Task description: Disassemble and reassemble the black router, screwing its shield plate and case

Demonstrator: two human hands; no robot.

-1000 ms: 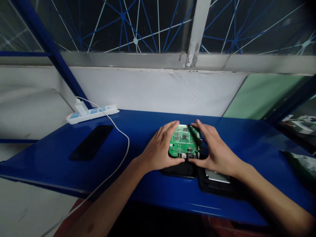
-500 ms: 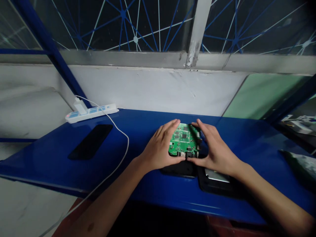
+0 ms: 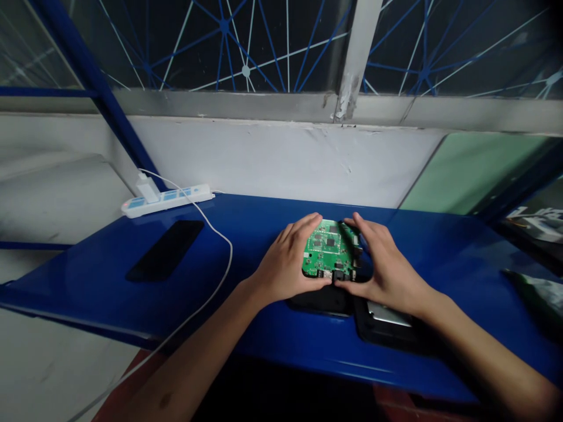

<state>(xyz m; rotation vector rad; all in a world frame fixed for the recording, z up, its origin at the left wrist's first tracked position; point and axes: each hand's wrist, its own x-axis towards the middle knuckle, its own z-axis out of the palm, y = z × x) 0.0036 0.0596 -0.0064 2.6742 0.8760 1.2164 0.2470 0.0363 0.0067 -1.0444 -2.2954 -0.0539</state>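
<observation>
A green circuit board with chips and metal ports along its near and right edges is between my hands. My left hand grips its left side, thumb along the near edge. On the other side my right hand holds the board, thumb by the ports and fingers at the far right corner. Beneath and nearer to me lies a black plastic casing part. A second black casing part with a silver metal plate lies partly under my right wrist.
A black flat slab, perhaps a phone, lies to the left on the blue table. Behind it is a white power strip with a plugged-in charger; its white cable crosses toward me. A crumpled packet lies far right.
The whole view has shifted slightly, so everything appears a little further right. My hands keep the same grip on the circuit board.
</observation>
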